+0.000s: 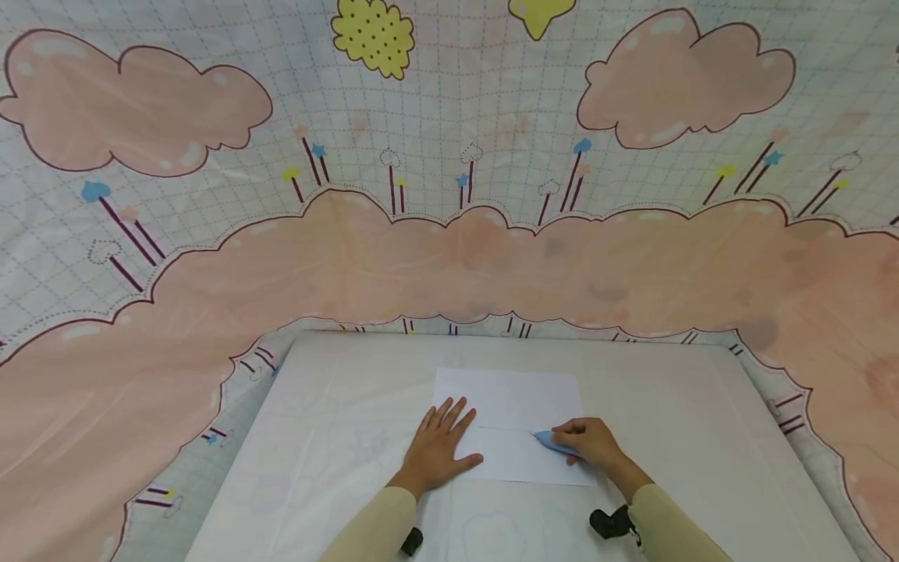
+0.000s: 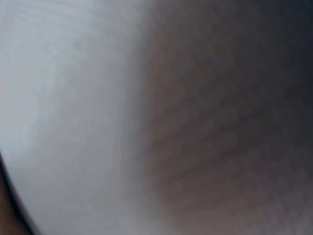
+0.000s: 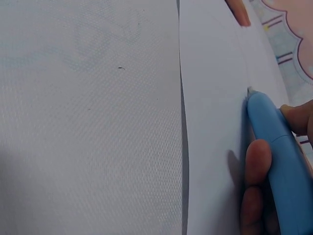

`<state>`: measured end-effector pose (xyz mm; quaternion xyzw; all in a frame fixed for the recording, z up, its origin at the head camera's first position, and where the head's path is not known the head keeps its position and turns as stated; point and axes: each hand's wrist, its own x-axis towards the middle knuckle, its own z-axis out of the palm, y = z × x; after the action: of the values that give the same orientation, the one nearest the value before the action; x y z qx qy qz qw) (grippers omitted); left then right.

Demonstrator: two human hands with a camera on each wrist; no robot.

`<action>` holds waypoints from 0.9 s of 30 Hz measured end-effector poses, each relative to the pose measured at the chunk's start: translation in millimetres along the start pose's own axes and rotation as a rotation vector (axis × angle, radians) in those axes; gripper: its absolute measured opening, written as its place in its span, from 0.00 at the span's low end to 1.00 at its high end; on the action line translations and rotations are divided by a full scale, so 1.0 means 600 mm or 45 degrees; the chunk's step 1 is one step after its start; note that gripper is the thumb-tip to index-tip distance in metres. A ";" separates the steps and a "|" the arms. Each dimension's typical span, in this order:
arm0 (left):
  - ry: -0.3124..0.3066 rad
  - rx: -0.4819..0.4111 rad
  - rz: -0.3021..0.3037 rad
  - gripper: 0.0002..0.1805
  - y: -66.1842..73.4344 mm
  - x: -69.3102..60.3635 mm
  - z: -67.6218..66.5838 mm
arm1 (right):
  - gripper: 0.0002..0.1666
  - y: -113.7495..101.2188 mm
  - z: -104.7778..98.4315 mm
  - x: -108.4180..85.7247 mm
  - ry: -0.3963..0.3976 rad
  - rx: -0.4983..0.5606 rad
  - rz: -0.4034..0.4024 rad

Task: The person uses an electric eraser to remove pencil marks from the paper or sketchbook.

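A white sheet of paper lies on the white-covered table, with a thin line running across it. My left hand rests flat on the sheet's left side, fingers spread. At the right side, my right hand grips a light blue, thick pen-shaped tool between thumb and fingers. Its small pale tip meets the paper at the line's right end; contact is hard to confirm. A fingertip of the other hand shows at the top of the right wrist view. The left wrist view is too blurred to read.
The white table cover extends around the paper. Black wrist devices sit beside both sleeves. Beyond the table hangs a cloth with pink clouds, and the same print borders the table's sides.
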<state>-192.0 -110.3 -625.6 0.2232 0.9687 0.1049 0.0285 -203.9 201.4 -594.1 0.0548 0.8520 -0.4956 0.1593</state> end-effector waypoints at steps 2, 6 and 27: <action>-0.003 0.012 -0.003 0.45 -0.001 0.001 0.001 | 0.13 -0.001 0.000 0.000 0.005 0.009 -0.002; 0.010 0.024 0.001 0.45 -0.001 0.002 0.001 | 0.13 -0.003 0.001 0.001 0.038 0.016 -0.002; 0.052 0.030 0.030 0.45 -0.001 0.000 0.003 | 0.13 -0.004 0.003 -0.002 0.021 -0.006 0.036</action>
<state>-192.3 -110.5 -627.4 0.2327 0.9676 0.0982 0.0050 -202.9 198.8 -592.7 0.0704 0.8536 -0.4908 0.1595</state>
